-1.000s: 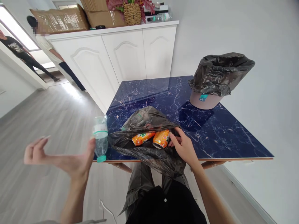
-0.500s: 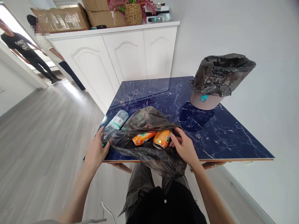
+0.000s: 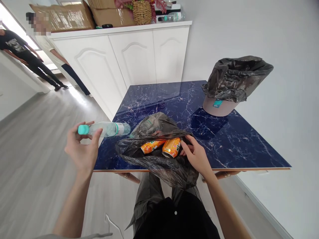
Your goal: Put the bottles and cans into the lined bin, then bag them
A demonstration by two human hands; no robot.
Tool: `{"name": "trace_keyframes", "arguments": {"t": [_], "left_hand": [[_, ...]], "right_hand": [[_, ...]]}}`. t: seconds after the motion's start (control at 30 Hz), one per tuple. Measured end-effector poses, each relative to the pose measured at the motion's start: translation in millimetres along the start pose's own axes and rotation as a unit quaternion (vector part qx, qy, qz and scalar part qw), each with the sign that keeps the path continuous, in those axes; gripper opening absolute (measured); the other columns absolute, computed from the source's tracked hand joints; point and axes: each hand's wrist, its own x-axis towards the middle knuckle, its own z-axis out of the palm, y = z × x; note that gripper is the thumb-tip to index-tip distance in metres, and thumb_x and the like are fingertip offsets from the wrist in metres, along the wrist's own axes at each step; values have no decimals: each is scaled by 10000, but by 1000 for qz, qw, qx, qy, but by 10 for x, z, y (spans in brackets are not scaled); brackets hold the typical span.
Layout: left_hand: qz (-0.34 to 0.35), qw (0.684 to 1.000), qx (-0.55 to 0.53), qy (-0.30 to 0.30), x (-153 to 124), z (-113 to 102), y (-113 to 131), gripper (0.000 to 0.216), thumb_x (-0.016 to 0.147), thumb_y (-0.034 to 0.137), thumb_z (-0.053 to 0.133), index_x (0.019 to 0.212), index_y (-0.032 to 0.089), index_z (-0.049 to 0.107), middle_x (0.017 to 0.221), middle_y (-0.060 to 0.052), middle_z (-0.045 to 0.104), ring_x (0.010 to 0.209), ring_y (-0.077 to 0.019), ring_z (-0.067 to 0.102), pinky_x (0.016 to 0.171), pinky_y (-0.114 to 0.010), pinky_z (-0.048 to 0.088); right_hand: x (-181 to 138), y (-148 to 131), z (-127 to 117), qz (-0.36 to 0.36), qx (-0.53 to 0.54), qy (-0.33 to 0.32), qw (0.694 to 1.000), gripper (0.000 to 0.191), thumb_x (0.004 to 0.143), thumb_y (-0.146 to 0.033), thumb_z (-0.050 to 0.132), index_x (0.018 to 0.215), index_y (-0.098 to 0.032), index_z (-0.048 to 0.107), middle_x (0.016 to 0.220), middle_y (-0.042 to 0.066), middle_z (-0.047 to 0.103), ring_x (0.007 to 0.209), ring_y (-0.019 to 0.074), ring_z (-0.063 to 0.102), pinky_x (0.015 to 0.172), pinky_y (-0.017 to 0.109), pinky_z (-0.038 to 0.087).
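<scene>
My left hand (image 3: 83, 146) grips a clear plastic bottle (image 3: 107, 128) near its turquoise cap, holding it sideways at the table's left edge. The bottle's base points right, toward a black plastic bag (image 3: 161, 124). That bag lies at the front of the table with its mouth open toward me. Two orange drink cans, a left can (image 3: 151, 146) and a right can (image 3: 171, 147), show in the opening. At the right side of the mouth, my right hand (image 3: 195, 152) is closed on the bag's rim, with its fingers partly inside beside the right can.
A bin (image 3: 219, 107) lined with a black bag stands at the right rear of the blue marbled table (image 3: 249, 146). Behind is a white cabinet (image 3: 139, 59) bearing cardboard boxes (image 3: 64, 18), a wicker basket (image 3: 142, 13) and a bottle (image 3: 173, 17). Two people stand at the far left.
My left hand has let go of the bag's left side and lifted the bottle by its cap end, swinging it up and left. My right hand stays on the bag.
</scene>
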Motion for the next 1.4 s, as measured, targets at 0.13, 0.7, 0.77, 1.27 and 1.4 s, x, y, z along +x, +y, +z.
{"name": "trace_keyframes", "arguments": {"t": [0.13,0.7,0.77,1.27,1.4], "left_hand": [[27,1000,14,-7,246,191,-12,390,969,362,751,1308,181,686,1206,-59,817,772,-154,622,868,-361,556],[-62,974,-56,-209,363,1010,-475,802,804,523,860,1432,214,469,1303,-141,732,1161,-292,740,989,-449,595],[-89,971,-25,-219,286,1049,-636,835,780,532,858,1436,202,460,1301,-151,733,1120,-303,752,959,-450,604],[-184,964,-69,-182,299,992,-948,967,725,407,913,1487,165,370,1574,-268,525,1426,-350,599,1177,-496,508],[-42,997,10,-57,259,675,-526,779,786,405,867,1423,175,482,1528,-224,521,1426,-355,552,1201,-524,466]], "right_hand": [[0,-2,-3,-5,-4,-1,1000,630,998,-617,614,1444,-173,579,704,16,714,681,269,755,698,398,610],[3,13,-4,-8,1,-6,1000,600,1013,-598,604,1439,-176,574,705,11,711,687,266,752,704,396,605],[3,12,-4,-7,0,-5,1000,605,1010,-605,607,1435,-176,576,702,11,709,683,267,751,706,398,607],[-8,-24,5,1,4,1,1000,620,991,-629,621,1419,-182,590,771,35,740,679,259,744,702,396,606],[-26,-39,5,5,-7,-2,1000,572,1005,-611,615,1401,-199,589,765,29,735,679,257,732,703,393,598]]}}
